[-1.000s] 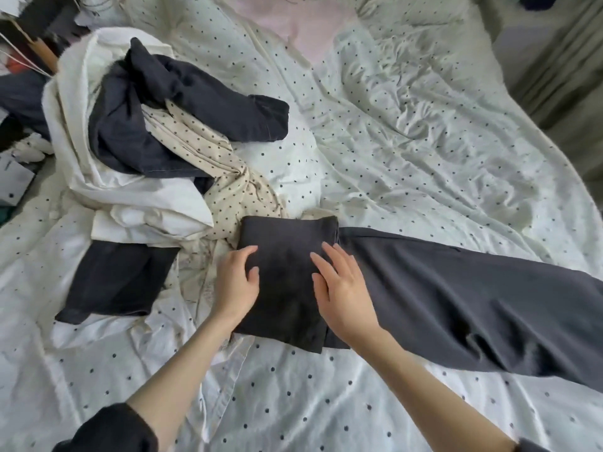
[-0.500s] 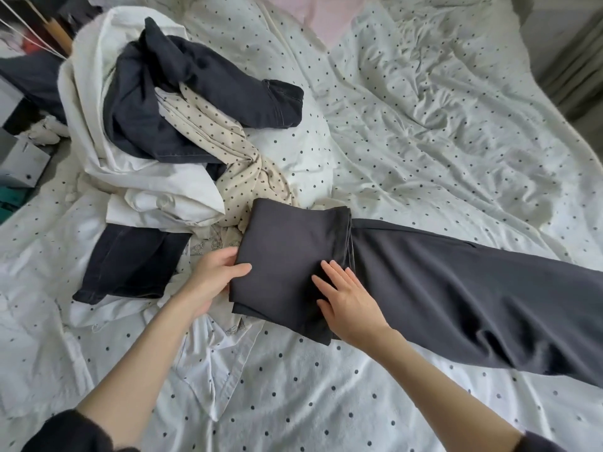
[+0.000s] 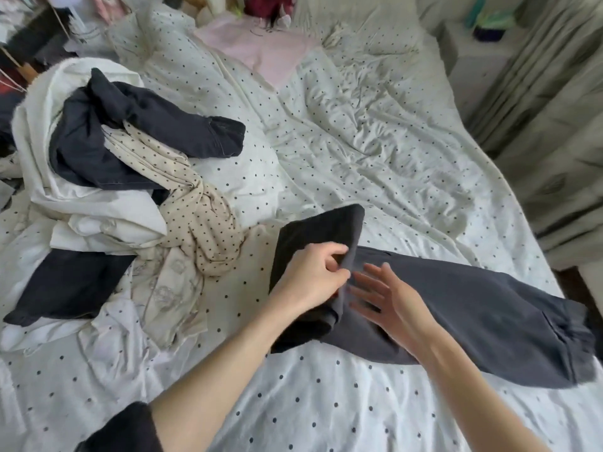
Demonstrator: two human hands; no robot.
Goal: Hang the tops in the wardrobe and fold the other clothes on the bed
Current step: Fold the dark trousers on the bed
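left hand (image 3: 313,278) pinching dark trousers (image 3: 456,308), fingertips hidden

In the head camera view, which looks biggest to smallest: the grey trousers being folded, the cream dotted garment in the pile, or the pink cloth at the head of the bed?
1. Grey trousers, clearly largest.
2. and 3. Cream dotted garment and pink cloth look alike; the cloth lies farther off, so unsure.

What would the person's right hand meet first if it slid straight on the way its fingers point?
Probably the left hand, which pinches the folded end of the dark grey trousers. The right hand is open, its fingers pointing up-left at that fold. Depth is unclear, so it may meet the fold first.
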